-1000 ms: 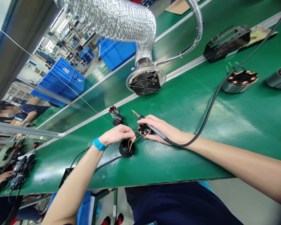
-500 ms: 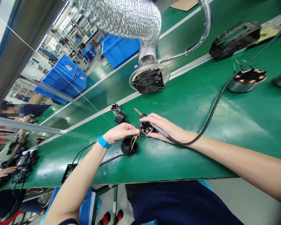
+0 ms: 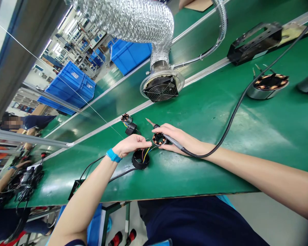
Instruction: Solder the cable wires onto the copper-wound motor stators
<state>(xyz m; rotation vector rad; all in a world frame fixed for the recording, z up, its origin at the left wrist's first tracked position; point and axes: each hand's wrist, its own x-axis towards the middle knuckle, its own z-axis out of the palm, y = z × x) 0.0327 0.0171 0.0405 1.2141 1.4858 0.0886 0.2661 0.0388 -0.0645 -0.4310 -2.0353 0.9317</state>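
Copper-wound metal stator ring (image 3: pixel 157 142): over green bench (image 3: pixel 195 177); likely light, rigid; hold by outer wall, sparing windings.
Right hand (image 3: pixel 182 138): grips stator ring and grey-handled soldering iron (image 3: pixel 173 140).
Left hand (image 3: pixel 131 145): pinches thin coloured wires (image 3: pixel 146 154), probably flexible.

Left hand (image 3: pixel 130 145): back uppermost, thumb (image 3: pixel 146 144) and index finger (image 3: pixel 142 138) drawn together in a pinch
Left forearm (image 3: pixel 92 196): bare, slanting up from the lower left
Right hand (image 3: pixel 183 136): curled in a grip, fingers (image 3: pixel 166 127) on the far side, right thumb (image 3: pixel 168 147) nearer the body
Right forearm (image 3: pixel 251 169): bare, reaching in from the right edge
Hands: near each other, apart
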